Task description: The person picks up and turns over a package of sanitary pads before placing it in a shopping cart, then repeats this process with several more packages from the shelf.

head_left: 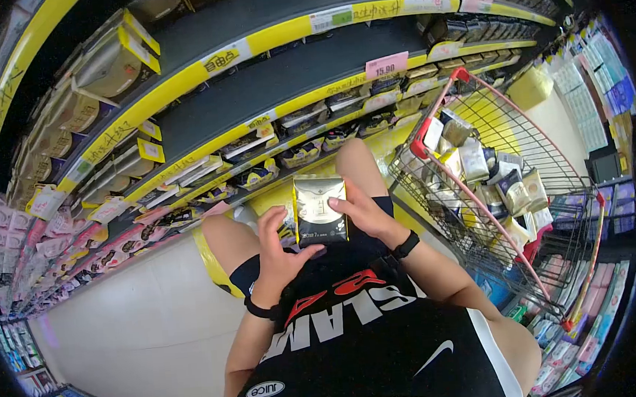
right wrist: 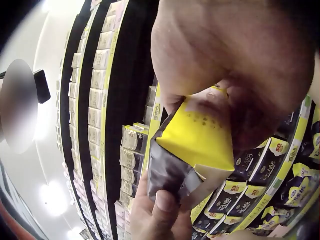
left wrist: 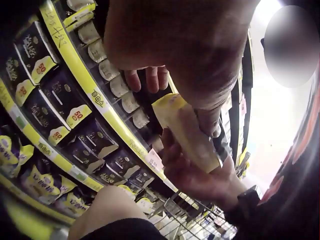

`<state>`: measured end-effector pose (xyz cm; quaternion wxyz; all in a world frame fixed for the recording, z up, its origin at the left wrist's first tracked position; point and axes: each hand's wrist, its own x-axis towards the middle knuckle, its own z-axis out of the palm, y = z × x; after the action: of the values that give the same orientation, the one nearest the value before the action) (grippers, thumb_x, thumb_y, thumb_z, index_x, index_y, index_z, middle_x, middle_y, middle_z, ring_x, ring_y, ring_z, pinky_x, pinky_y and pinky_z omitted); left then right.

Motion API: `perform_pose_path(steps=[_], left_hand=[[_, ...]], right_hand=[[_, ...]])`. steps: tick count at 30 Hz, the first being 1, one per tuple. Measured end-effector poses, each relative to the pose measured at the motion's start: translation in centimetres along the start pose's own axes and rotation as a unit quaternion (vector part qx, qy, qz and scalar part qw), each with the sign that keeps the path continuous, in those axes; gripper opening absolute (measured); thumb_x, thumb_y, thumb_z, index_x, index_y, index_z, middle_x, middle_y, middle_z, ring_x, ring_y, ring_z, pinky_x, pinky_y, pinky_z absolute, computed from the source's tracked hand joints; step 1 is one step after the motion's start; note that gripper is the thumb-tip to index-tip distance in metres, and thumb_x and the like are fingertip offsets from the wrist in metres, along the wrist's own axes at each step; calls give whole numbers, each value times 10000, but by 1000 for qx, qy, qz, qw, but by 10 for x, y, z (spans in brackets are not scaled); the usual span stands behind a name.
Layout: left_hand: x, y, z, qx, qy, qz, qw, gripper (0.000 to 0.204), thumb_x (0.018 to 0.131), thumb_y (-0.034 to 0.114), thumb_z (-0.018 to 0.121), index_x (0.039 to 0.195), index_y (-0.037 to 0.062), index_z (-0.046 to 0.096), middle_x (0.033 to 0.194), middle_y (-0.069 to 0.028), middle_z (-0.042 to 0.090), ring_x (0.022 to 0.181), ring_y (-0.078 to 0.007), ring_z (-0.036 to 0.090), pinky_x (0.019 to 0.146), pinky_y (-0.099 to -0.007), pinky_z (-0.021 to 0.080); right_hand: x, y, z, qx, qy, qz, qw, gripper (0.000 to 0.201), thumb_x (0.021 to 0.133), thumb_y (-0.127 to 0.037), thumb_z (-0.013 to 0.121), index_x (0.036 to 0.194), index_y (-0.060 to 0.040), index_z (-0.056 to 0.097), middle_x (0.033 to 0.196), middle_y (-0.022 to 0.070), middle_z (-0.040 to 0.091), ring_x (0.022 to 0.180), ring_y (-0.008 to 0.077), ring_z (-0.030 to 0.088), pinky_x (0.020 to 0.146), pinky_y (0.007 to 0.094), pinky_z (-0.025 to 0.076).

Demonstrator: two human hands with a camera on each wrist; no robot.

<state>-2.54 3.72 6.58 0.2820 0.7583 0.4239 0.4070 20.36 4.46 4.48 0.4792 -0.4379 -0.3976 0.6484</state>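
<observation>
A black, silver and gold package is held upright in front of the lap. The right hand grips its right side, thumb across the front and fingers behind. At the lower left, the left hand has its fingers apart, with the thumb near the package's bottom edge. In the left wrist view, the right hand holds the package from beneath, beside the left hand's loose fingers. The right wrist view shows the package's yellow side and the left thumb against its dark end.
Shelves of packages with yellow edge strips and price tags stand ahead and to the left. A red-and-metal shopping cart holding several packages is at the right. More stocked shelves lie behind the cart; pale floor shows at the left.
</observation>
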Motion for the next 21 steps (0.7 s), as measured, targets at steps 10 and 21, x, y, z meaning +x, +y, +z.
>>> perform_pose_path(steps=[10,21], left_hand=[[1,-3,5,14,-40,-15,999,839,582,151,938,1298,40,516,1302,-186,542,1223,-392,528,1041,-455,442],[11,-5,6,32,-51,-29,998,859,586,161,952,1306,52,498,1285,-179,519,1187,-381,526,1031,-448,442]], right_hand=[[9,10,0,49,-35,6,998,478,1003,-235,645,1358,23,458,1237,108,636,1123,150,603,966,303,488],[25,14,-2,41,-50,25,998,436,1029,-261,596,1350,13,484,1226,90,651,1079,129,613,926,288,502]])
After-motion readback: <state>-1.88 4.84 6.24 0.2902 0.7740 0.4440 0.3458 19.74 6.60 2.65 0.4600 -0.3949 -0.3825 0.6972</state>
